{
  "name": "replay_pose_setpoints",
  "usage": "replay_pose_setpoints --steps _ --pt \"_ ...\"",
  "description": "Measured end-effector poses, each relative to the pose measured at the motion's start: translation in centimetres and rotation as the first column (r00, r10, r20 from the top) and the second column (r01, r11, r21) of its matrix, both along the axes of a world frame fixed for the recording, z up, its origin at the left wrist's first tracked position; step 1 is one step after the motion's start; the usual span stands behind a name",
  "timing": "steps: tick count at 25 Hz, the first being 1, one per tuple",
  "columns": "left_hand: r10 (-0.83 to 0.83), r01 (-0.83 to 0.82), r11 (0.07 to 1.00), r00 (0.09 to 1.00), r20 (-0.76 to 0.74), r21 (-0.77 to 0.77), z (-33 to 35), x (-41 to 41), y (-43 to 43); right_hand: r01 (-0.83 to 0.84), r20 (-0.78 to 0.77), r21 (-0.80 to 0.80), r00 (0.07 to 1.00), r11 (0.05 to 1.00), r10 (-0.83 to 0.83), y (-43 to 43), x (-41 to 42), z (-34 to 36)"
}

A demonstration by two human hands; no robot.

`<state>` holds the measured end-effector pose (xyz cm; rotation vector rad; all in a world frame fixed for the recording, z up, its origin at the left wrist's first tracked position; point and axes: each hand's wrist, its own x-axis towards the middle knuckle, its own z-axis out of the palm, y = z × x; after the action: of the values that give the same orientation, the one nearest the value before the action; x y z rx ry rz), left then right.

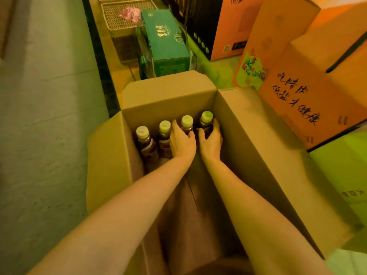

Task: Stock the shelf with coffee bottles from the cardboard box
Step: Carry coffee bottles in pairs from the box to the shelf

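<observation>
An open brown cardboard box [168,100] stands in front of me with its flaps spread. Several dark coffee bottles with pale caps stand in a row along its far wall. Both my arms reach down into the box. My left hand [181,140] wraps around the third bottle [187,122] from the left. My right hand [211,139] wraps around the rightmost bottle [206,118]. Two more bottles [144,139] [164,133] stand untouched at the left. The near part of the box floor is bare.
A green carton [164,40] and wire baskets [123,18] sit beyond the box on a low ledge. Orange cartons with printed writing [294,96] crowd the right side. A pale floor strip [49,116] runs along the left. No shelf for the bottles is in view.
</observation>
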<state>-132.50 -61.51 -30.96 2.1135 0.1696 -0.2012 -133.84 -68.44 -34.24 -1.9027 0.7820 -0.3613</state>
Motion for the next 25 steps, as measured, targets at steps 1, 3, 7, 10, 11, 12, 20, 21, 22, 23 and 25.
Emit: replay_pose_setpoints --steps 1,3,7,10,11,12,20,21,22,23,25 --pt "0.022 -0.022 1.000 1.000 -0.008 -0.015 -0.5 0.3 -0.4 0.018 0.013 0.006 1.000 1.000 -0.019 0.0 0.4 -0.4" --pt "0.061 -0.061 0.997 0.998 -0.012 -0.052 -1.7 0.8 -1.0 0.073 0.038 0.020 0.997 0.997 -0.073 -0.1 1.3 -1.2" --pt "0.103 -0.103 0.995 0.995 0.016 -0.003 -3.5 1.4 -1.9 0.179 0.032 -0.037 0.984 0.983 -0.178 0.1 2.2 -2.3" --pt "0.138 -0.139 0.990 0.987 0.077 0.011 -4.0 1.4 -2.3 0.211 0.022 -0.110 0.977 0.971 -0.210 -0.1 2.3 -2.2" --pt "0.150 -0.151 0.989 0.985 0.082 0.004 -4.1 1.4 -2.4 0.212 0.007 -0.128 0.977 0.969 -0.213 -0.2 2.3 -2.1" --pt "0.163 -0.163 0.987 0.983 0.082 -0.005 -4.2 1.5 -2.5 0.205 -0.011 -0.137 0.978 0.969 -0.209 -0.4 2.4 -1.9" --pt "0.144 -0.133 0.985 0.983 0.112 -0.106 -2.1 1.0 -1.9 0.128 -0.003 -0.110 0.992 0.986 -0.129 -0.4 1.4 0.6" --pt "0.123 -0.105 0.987 0.982 0.145 -0.122 -1.1 0.8 -1.6 0.135 0.026 -0.115 0.991 0.984 -0.133 -0.3 1.2 1.6" --pt "0.100 -0.074 0.987 0.978 0.182 -0.141 0.1 0.6 -1.2 0.141 0.054 -0.129 0.989 0.982 -0.135 0.0 1.0 2.9" --pt "0.080 -0.044 0.986 0.972 0.221 -0.161 1.4 0.5 -0.6 0.148 0.078 -0.155 0.987 0.977 -0.137 0.3 0.8 4.4" --pt "0.065 -0.005 0.980 0.953 0.295 -0.199 4.7 0.5 1.1 0.153 0.142 -0.220 0.982 0.964 -0.123 1.2 0.6 8.0"
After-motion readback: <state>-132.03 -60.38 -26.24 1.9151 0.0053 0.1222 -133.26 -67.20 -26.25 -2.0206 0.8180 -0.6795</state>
